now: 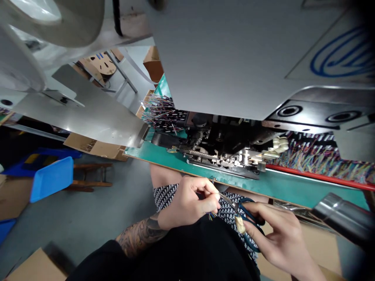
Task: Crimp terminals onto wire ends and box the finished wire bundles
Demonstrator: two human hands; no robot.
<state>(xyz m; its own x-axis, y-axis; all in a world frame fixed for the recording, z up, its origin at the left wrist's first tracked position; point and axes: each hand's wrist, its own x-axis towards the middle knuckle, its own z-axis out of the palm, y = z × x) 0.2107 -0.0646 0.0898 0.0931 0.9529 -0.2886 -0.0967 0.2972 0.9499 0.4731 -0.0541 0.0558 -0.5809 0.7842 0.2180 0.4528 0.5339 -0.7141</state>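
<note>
My left hand (195, 201) pinches a small white piece (216, 196) between thumb and fingers. Short coloured wire ends (211, 215) stick out below the fingertips; most of the piece is hidden. My right hand (278, 230) grips a pair of scissors (247, 214) with dark blue handles, which have a pale wrapping on one part. The scissor tips point left and meet the white piece at my left fingertips. Both hands are over my lap, just in front of the green bench edge.
A metal machine mechanism (222, 152) stands on the green bench (293, 187), under a large grey housing (219, 58). Wire bundles (161, 111) lie behind it, and more wires (316, 152) sit at right behind a red bar (319, 176). A blue tray (52, 179) and wooden stool (90, 175) are at left.
</note>
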